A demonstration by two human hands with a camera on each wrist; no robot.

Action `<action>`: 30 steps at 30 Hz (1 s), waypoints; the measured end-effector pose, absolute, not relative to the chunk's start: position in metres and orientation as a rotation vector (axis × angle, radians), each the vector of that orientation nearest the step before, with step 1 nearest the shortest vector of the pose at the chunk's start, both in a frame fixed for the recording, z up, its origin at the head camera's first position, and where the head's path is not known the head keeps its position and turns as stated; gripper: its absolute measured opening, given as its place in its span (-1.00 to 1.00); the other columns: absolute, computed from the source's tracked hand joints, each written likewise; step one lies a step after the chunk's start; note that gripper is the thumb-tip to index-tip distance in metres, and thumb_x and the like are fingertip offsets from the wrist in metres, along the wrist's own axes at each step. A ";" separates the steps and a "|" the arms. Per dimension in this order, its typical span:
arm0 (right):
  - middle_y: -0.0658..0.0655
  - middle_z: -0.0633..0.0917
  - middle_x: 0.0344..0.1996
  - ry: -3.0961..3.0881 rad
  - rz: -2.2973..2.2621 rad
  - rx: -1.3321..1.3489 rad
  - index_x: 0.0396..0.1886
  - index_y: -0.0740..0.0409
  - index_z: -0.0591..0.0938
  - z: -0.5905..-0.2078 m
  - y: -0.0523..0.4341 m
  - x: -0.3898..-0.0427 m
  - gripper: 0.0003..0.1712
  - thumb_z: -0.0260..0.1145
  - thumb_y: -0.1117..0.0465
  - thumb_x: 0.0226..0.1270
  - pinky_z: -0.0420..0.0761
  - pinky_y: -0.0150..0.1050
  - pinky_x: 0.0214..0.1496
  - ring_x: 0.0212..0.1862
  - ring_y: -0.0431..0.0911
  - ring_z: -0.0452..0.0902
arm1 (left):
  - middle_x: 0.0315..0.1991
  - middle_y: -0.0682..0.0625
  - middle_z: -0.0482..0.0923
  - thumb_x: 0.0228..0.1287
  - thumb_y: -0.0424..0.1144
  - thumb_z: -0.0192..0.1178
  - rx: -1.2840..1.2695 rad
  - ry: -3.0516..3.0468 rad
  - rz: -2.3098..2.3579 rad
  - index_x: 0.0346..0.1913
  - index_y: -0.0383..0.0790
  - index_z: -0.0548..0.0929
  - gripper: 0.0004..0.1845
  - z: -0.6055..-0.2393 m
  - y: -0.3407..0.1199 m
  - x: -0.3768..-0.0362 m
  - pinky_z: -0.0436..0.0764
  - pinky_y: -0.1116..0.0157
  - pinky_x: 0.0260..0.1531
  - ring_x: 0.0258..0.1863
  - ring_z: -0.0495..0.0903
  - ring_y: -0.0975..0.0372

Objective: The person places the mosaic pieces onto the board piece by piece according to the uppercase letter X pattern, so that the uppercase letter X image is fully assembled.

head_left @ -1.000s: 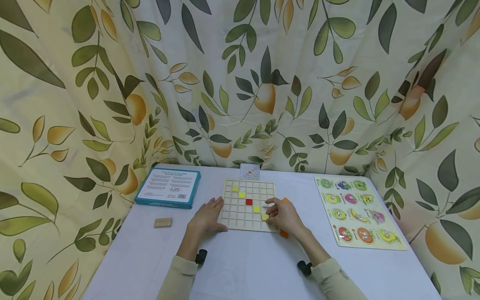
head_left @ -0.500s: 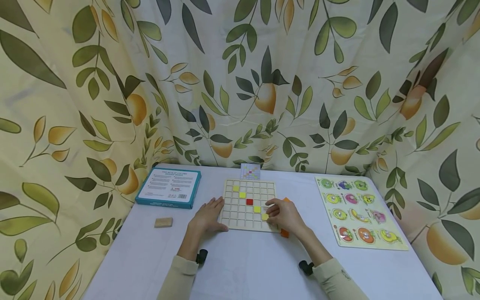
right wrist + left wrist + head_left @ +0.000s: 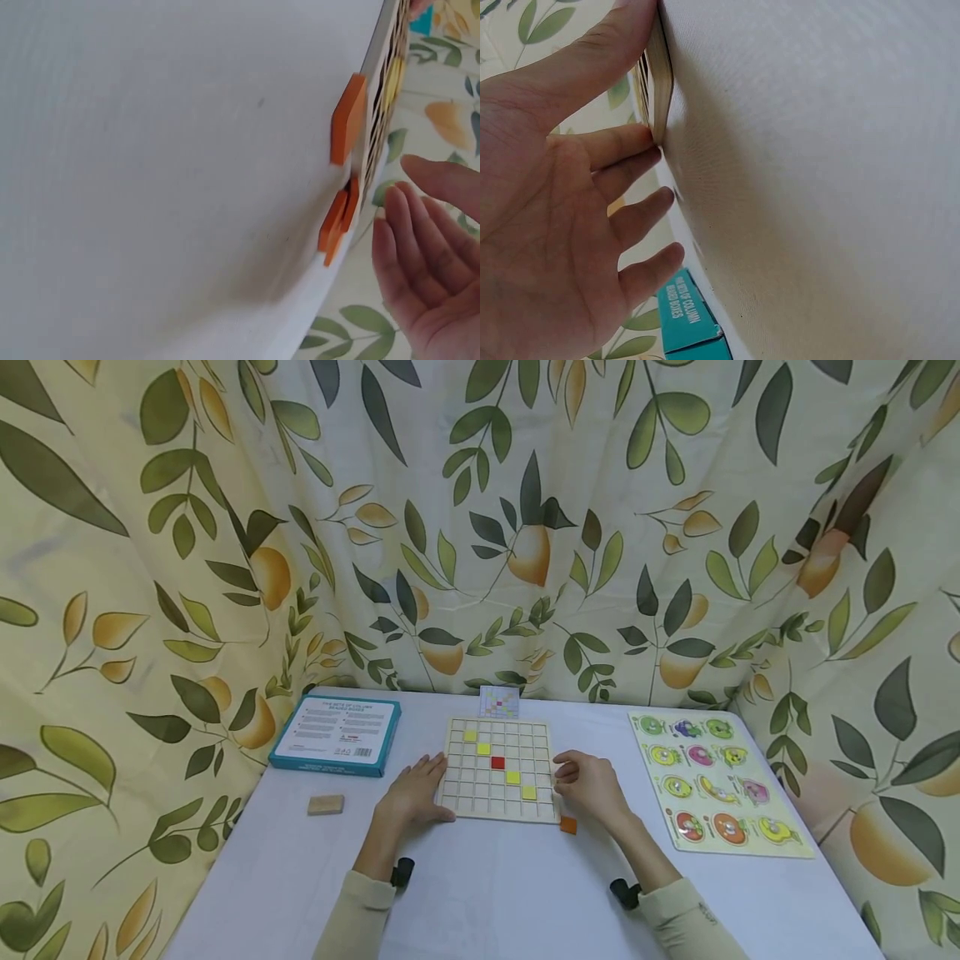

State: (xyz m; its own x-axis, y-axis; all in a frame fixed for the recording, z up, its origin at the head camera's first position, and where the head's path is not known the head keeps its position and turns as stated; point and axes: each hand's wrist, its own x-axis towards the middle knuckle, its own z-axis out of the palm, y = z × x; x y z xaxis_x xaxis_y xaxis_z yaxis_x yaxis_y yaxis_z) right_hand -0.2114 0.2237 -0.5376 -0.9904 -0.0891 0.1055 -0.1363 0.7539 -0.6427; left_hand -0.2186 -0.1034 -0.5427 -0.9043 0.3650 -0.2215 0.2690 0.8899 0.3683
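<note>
A light wooden grid board (image 3: 468, 789) lies on the table. Across its cells runs a diagonal of several yellow tiles (image 3: 513, 777) with one red tile (image 3: 498, 763) in the middle. My left hand (image 3: 411, 792) touches the board's near left corner, thumb at the front edge and fingers extended along the side. Just beyond the board's right edge hovers my right hand (image 3: 594, 787), fingers loosely bent and holding nothing. An orange tile (image 3: 568, 825) lies by the near right corner; in the right wrist view, more orange tiles (image 3: 334, 225) sit farther along that edge, beneath the hand.
Behind the board stands a small pattern card (image 3: 499, 702). To the left are a teal box (image 3: 336, 735) and a small wooden block (image 3: 326, 805). A fruit puzzle board (image 3: 720, 781) lies at the right. A leaf-patterned curtain (image 3: 480, 635) surrounds the table.
My right hand has moved right, off the board's lower right cells, leaving the last yellow tile fully visible there. My left hand has stayed at the corner.
</note>
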 end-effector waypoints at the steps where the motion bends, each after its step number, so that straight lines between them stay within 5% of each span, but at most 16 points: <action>1: 0.07 0.75 -0.38 -2.878 1.057 0.177 -0.03 0.23 0.67 -0.537 0.226 -0.211 -0.52 0.54 0.36 -0.04 0.68 -0.25 -0.31 -0.36 -0.18 0.67 | 0.54 -0.06 0.04 -0.06 0.12 0.50 0.475 2.771 0.484 0.51 -0.21 0.16 0.12 -0.542 -0.104 -0.218 0.06 -0.07 0.46 0.53 -0.04 0.00; 30: 0.01 0.70 -0.43 -3.087 0.840 0.040 -0.03 0.17 0.67 -0.542 0.258 -0.214 -0.41 0.60 0.32 -0.21 0.57 -0.15 -0.31 -0.37 -0.11 0.54 | 0.55 -0.05 0.04 -0.07 0.13 0.50 0.485 2.781 0.486 0.52 -0.21 0.16 0.13 -0.544 -0.104 -0.220 0.06 -0.07 0.46 0.53 -0.04 0.00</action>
State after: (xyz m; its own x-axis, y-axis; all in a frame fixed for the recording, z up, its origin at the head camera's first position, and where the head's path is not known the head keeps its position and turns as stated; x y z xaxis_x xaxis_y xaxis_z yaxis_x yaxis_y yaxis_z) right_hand -0.2137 0.2579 -0.5424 -0.9980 -0.0394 -0.0490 -0.0091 0.8620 -0.5069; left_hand -0.2197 -0.1036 -0.5440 -0.9056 0.3687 -0.2098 0.2757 0.8874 0.3694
